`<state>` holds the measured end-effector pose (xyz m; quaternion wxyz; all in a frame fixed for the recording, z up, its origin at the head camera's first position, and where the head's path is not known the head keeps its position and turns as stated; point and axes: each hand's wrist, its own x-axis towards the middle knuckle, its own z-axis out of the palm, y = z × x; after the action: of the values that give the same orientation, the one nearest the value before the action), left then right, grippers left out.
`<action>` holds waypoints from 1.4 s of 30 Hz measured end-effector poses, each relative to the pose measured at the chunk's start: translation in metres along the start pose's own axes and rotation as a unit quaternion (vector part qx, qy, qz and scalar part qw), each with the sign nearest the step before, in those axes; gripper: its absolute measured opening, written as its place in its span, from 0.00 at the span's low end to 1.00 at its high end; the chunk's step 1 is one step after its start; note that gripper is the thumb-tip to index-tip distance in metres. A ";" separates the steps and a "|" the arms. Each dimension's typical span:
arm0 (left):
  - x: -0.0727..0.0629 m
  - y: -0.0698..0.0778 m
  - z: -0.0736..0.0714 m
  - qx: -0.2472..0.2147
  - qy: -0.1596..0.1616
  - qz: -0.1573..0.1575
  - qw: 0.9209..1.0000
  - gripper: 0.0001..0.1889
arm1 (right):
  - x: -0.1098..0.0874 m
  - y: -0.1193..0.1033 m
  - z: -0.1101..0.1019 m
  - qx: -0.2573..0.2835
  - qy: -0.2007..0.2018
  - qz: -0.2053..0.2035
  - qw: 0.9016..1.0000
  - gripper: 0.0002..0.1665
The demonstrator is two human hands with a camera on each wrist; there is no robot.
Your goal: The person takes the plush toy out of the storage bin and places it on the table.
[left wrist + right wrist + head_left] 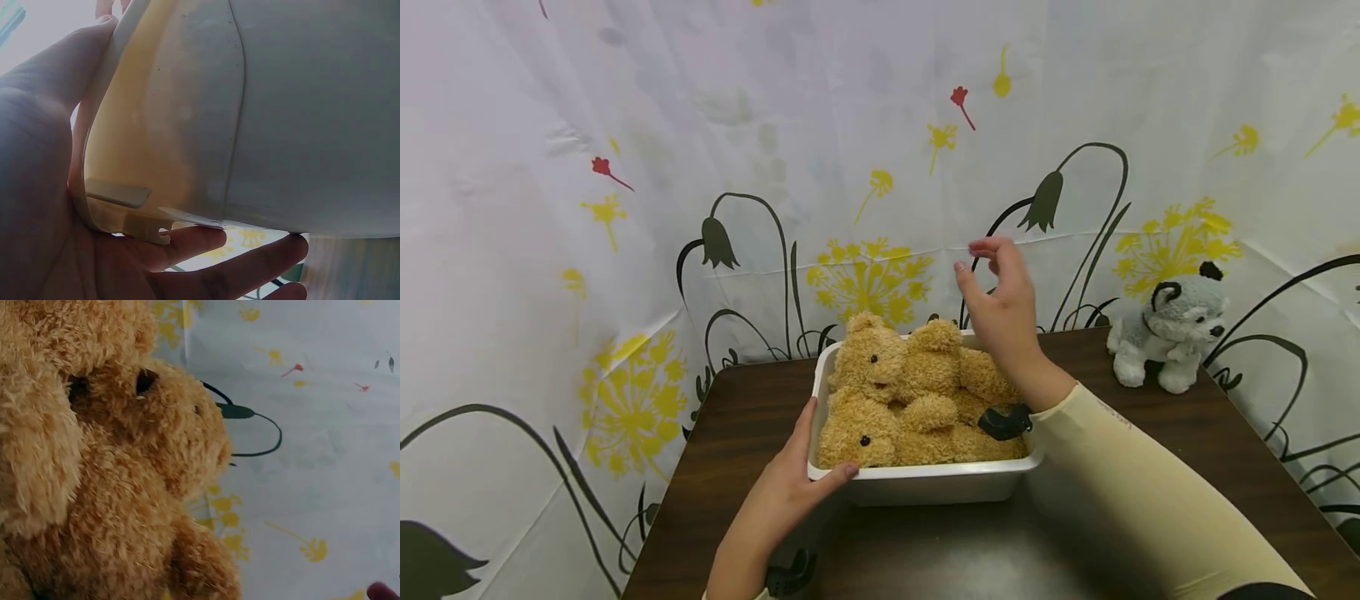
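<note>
A white plastic tub stands on the table with curly-furred tan teddy bears packed inside, two of their heads at the left end. My left hand grips the tub's near left corner, thumb along the rim. In the left wrist view, the fingers stretch along the outside of the tub wall. My right hand is raised above the tub's right end, fingers loosely bent and holding nothing. Teddy bear fur fills the left of the right wrist view, with one fingertip at the lower right corner.
A grey and white plush husky sits at the back right of the dark wooden table. Behind the table hangs a white curtain with flower prints. Black wrist straps show at both wrists.
</note>
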<state>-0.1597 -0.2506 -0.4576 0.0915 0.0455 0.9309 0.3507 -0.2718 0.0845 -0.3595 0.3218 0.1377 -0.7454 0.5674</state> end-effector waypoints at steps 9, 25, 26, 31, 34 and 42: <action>0.000 -0.002 0.003 -0.004 -0.004 -0.002 1.000 0.66 | -0.016 0.016 0.029 -0.033 -0.213 0.071 0.974 0.31; 0.003 -0.002 -0.001 -0.004 -0.005 0.001 1.000 0.65 | -0.024 0.026 0.041 -0.185 -0.386 0.074 0.901 0.49; 0.003 -0.003 -0.001 -0.006 -0.003 0.002 1.000 0.65 | -0.024 0.028 0.041 -0.200 -0.397 0.065 0.893 0.50; 0.004 -0.003 -0.001 -0.010 -0.002 0.002 1.000 0.65 | -0.024 0.029 0.042 -0.267 -0.423 0.028 0.866 0.51; 0.005 -0.003 -0.002 -0.011 -0.004 0.002 1.000 0.65 | -0.024 0.027 0.041 -0.302 -0.427 0.009 0.853 0.50; 0.007 -0.003 -0.004 -0.008 -0.006 0.009 1.000 0.65 | -0.025 0.025 0.041 -0.362 -0.439 -0.040 0.821 0.46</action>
<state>-0.1670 -0.2541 -0.4573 0.0942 0.0549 0.9272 0.3584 -0.2806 0.0497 -0.4007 0.0097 0.2758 -0.9533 0.1230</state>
